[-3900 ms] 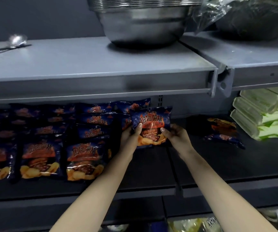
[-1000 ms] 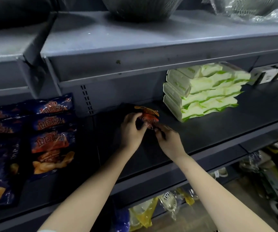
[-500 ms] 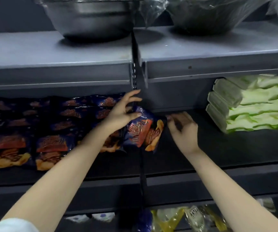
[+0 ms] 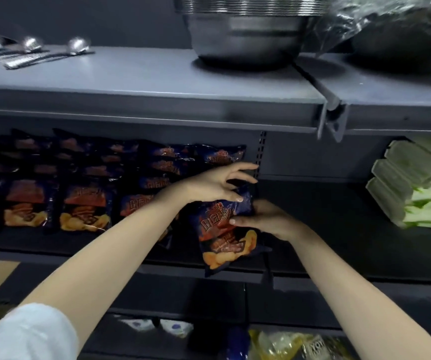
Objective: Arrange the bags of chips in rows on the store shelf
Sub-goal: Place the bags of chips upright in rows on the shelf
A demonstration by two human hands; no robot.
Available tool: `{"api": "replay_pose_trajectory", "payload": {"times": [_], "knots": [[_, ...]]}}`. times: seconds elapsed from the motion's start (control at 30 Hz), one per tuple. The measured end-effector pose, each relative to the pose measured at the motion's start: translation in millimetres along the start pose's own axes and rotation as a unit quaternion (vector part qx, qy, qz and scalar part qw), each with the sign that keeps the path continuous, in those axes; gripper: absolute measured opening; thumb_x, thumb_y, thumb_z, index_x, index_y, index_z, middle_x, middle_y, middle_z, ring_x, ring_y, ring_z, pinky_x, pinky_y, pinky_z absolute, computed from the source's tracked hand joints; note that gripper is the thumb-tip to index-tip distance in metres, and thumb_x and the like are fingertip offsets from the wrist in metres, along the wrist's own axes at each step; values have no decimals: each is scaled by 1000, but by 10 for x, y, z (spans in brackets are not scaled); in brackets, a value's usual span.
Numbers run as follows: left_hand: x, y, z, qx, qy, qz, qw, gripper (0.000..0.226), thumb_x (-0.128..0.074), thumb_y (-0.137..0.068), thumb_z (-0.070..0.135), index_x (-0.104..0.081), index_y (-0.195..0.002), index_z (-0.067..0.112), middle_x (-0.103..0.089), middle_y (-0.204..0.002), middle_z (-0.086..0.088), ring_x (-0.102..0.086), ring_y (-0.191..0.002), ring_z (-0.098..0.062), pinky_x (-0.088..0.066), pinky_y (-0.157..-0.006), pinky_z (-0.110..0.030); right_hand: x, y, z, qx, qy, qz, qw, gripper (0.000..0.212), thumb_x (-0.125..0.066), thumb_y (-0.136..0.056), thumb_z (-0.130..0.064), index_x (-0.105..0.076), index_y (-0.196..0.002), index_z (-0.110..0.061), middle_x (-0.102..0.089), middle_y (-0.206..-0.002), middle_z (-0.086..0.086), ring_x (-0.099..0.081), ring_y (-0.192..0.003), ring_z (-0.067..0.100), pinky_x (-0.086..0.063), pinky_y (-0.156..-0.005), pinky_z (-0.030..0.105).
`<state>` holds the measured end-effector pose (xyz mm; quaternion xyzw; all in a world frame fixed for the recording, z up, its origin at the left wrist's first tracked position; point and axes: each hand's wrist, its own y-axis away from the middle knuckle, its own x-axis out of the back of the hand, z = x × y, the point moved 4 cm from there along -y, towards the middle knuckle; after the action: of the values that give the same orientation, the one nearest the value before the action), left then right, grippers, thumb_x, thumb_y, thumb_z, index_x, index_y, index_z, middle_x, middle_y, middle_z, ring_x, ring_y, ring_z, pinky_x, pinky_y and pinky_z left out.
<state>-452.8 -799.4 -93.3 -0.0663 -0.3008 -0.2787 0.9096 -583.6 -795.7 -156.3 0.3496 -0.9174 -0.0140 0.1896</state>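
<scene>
Shop, grey metal shelving (image 4: 141, 100), rows of chip bags (image 4: 84, 203), stacked steel bowls (image 4: 245, 29), spoons (image 4: 35, 51)

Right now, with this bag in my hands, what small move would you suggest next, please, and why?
Probably slide the bag back and square it: held by the right hand, it lies tilted, its lower corner past the shelf edge, while the row on its left lies straight.
</scene>
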Motion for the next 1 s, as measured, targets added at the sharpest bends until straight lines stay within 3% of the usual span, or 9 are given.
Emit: {"api": "replay_pose_trajectory", "payload": {"times": [0.13,0.23,0.33,0.53,0.63,0.73,0.87,0.93,1.0], "knots": [[140,140,-21,-8,17,56,998,66,-64,-83,-2,-36,-139,20,-50,-133,-2,-51,-119,-11,-41,-102,-20,-31,-92,-45,19,-15,48,999,20,-68,-83,-17,-63,-99,-28,-69,-98,-14,-63,-99,7,-49,-83,16],[335,344,-137,-26,48,205,977,64,-69,-82,11,-39,-137,24,-48,-137,3,-45,-126,-10,-34,-110,-31,3,-98,-11,37,-82,117,989,23,-63,-86,-13,-62,-107,-22,-68,-108,-3,-63,-103,13,-51,-88,24],[269,609,-365,9,96,332,938,71,-73,-79,20,-35,-137,33,-41,-137,11,-38,-128,-6,-31,-109,-27,-17,-77,-21,50,-116,149,981,24,-60,-88,-13,-62,-110,-20,-67,-110,-1,-64,-104,11,-51,-92,28],[-18,660,-644,47,225,305,924,74,-73,-77,11,-34,-136,34,-57,-119,13,-53,-116,-4,-46,-101,-35,-97,-9,-59,72,-107,183,975,55,-70,-79,-39,-55,-125,-16,-64,-122,3,-58,-117,18,-44,-100,39],[32,667,-689,44,237,324,915,73,-73,-76,8,-37,-134,32,-62,-120,2,-56,-116,-9,-45,-102,-37,-138,33,48,39,-108,177,977,52,-71,-79,-27,-51,-125,-16,-64,-118,-3,-60,-112,9,-47,-97,31],[-7,696,-689,53,193,324,925,75,-74,-76,11,-34,-137,32,-61,-112,12,-56,-111,-2,-43,-102,-31,-198,64,181,26,-75,187,979,42,-70,-81,-14,-53,-119,-22,-66,-115,-5,-62,-107,6,-48,-91,23],[-218,742,-753,68,76,360,927,78,-70,-81,14,-27,-143,29,-41,-141,5,-40,-129,-6,-32,-110,-27,-266,64,329,0,-73,257,964,43,-71,-81,-11,-53,-118,-23,-66,-109,-11,-62,-105,5,-49,-92,25],[-385,763,-765,61,-22,364,929,75,-65,-86,17,-22,-146,28,-17,-155,4,-16,-140,-7,-15,-112,-12,-323,46,383,-16,-66,289,955,38,-71,-82,-14,-53,-115,-23,-66,-105,-14,-62,-103,3,-48,-94,27],[-558,787,-787,34,-83,356,930,73,-59,-90,14,-16,-148,25,7,-157,3,-1,-142,-7,-13,-105,-3,-379,29,422,-30,-29,324,945,33,-70,-83,-20,-53,-110,-25,-65,-101,-15,-61,-102,5,-47,-90,25]]}}
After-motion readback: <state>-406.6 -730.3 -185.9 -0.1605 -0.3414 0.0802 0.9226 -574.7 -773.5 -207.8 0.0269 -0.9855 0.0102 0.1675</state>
